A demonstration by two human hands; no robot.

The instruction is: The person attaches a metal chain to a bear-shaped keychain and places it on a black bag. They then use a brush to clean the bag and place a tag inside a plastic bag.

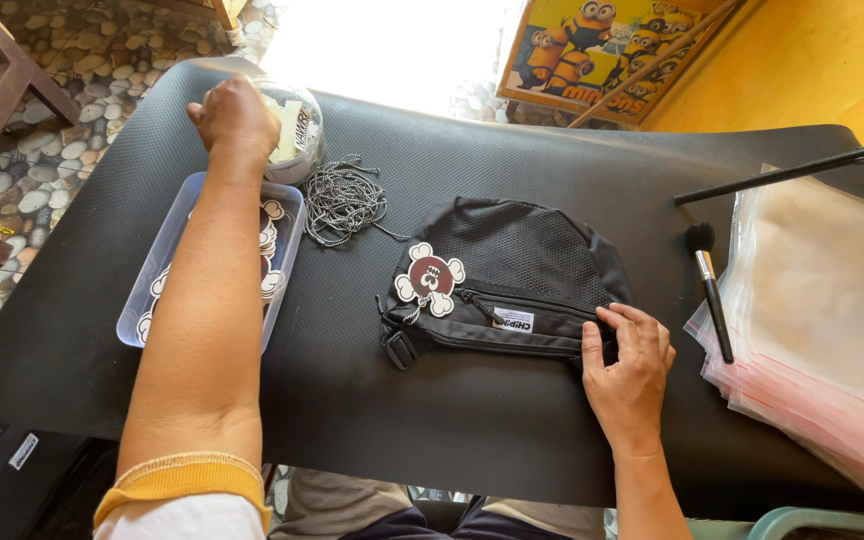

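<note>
left hand (235, 115) in clear jar (297, 125), right hand (629, 360) on black pouch (512, 275)

a black waist bag (507, 285) lies on a black textured mat (352, 400), a brown-and-white round cartoon tag (429, 280) hanging at its front zip. the right hand (630, 365) rests its fingertips on the bag's right end. the left hand (235, 118) reaches far across into a clear round container (297, 130). beneath that forearm sits a clear plastic tray (162, 260) of more tags, a tangle of black-and-white cord (342, 200) just beside it. a small brush (709, 285) lies near a stack of clear plastic bags (822, 320).
</note>
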